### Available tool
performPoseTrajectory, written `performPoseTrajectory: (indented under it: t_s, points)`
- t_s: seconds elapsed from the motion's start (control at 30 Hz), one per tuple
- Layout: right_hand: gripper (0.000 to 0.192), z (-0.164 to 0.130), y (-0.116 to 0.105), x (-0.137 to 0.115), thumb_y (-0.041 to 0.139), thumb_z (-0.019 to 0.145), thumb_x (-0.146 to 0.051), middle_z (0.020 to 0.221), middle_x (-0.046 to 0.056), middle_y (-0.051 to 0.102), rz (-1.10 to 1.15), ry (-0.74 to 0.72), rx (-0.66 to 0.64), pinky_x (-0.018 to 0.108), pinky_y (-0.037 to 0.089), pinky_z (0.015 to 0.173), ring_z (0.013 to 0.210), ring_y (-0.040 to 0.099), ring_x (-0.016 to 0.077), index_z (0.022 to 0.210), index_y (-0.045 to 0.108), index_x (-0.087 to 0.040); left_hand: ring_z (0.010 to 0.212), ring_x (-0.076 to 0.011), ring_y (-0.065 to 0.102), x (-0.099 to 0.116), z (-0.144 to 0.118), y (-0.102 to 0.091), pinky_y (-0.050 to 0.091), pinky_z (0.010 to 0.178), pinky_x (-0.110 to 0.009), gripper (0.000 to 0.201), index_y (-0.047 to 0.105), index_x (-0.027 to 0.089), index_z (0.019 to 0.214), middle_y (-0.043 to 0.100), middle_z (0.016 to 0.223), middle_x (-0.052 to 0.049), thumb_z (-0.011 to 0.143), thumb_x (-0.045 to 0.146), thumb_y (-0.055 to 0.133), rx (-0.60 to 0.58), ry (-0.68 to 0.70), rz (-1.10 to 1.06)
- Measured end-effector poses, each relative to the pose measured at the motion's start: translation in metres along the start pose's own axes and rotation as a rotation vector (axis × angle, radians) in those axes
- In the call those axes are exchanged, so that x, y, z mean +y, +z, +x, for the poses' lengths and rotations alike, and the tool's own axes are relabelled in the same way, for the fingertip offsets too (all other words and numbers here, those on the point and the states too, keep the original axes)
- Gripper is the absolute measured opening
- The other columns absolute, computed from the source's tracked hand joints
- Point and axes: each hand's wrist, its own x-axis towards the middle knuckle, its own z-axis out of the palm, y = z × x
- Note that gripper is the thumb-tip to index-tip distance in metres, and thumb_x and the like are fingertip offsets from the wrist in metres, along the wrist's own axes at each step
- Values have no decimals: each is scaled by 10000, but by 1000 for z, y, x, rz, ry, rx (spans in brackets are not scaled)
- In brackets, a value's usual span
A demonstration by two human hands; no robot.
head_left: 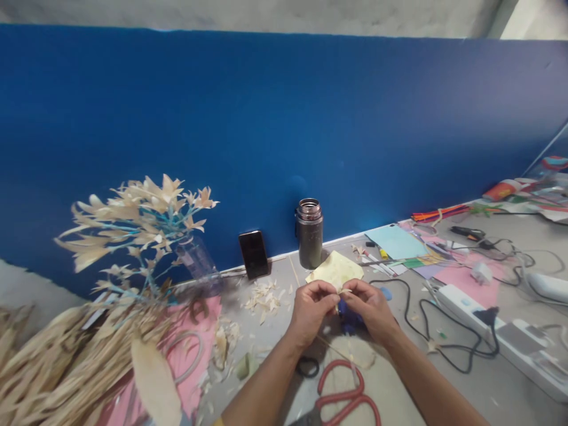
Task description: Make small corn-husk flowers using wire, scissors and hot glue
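Red scissors [348, 397] lie nearest on the counter [444, 355]. Just beyond them, left hand [310, 310] and right hand [370, 307] pinch a thin dry leaf sliver [344, 290] between fingertips, likely featherlight and brittle, best held at its ends. Farther off stands the flask [309, 234].

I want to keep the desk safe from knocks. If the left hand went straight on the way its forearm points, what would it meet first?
Probably the yellow paper just beyond the left hand, then the dark flask by the blue wall; depth is unclear.
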Motion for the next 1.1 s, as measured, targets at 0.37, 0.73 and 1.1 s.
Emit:
performPoseTrajectory:
  t_s: [0.37,0.73,1.1]
  points:
    - [362,-4,-1,2,706,836,-556,642,2,627,-201,-88,-40,281,515,497,538,578,160,756,668,-205,589,-113,549,46,-80,-30,433,486,-210,26,731,172,698,635,757,-27,720,177,743,213,322,232]
    - [187,-3,-5,15,638,847,-395,764,50,723,-602,-423,-90,355,476,709,723,645,244,750,698,-247,422,-36,461,29,-131,-49,363,428,-202,216,657,169,711,632,764,15,585,219,824,334,137,-70]
    - [210,3,-15,24,565,906,-373,801,59,743,-821,-565,-46,360,475,704,734,663,244,794,687,-246,559,-108,522,30,-135,-47,450,466,-222,103,714,169,697,616,757,-30,700,230,797,299,292,123]
